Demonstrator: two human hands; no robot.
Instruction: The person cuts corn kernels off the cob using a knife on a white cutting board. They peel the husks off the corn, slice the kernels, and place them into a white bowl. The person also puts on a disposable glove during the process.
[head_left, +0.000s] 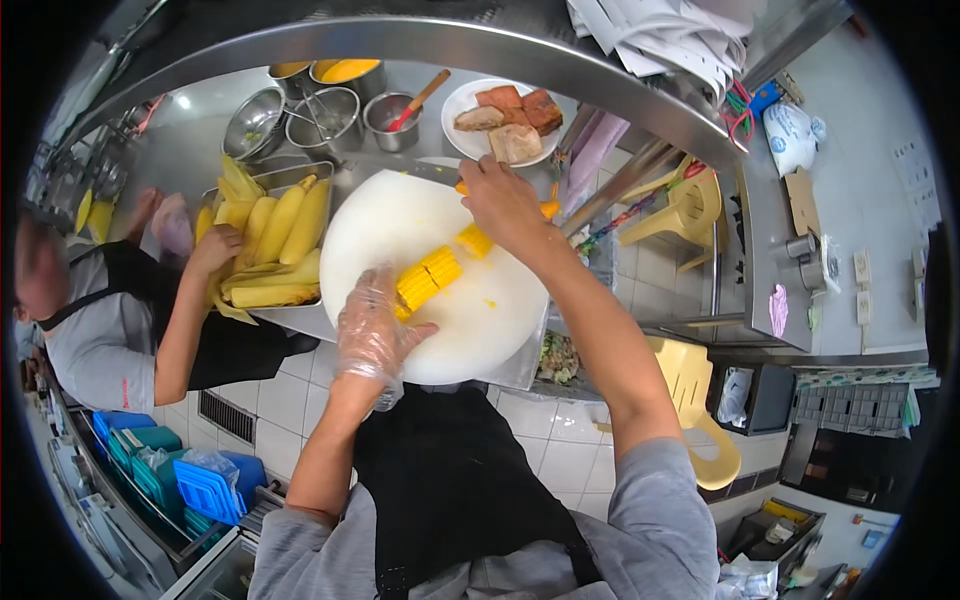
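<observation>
My left hand, in a clear plastic glove, holds the near left end of a cut yellow corn cob. The cob lies on a round white cutting board, with cuts across it. A separate corn piece sits just beyond its far end, below my right hand. That bare hand grips the orange handle of a knife. Its grey blade points left over the board's far edge, away from the corn. Small corn bits are scattered on the board.
A metal tray of husked corn stands left, where a co-worker's hand reaches in. Behind are metal bowls and a plate of cooked meat pieces. A steel shelf edge crosses above.
</observation>
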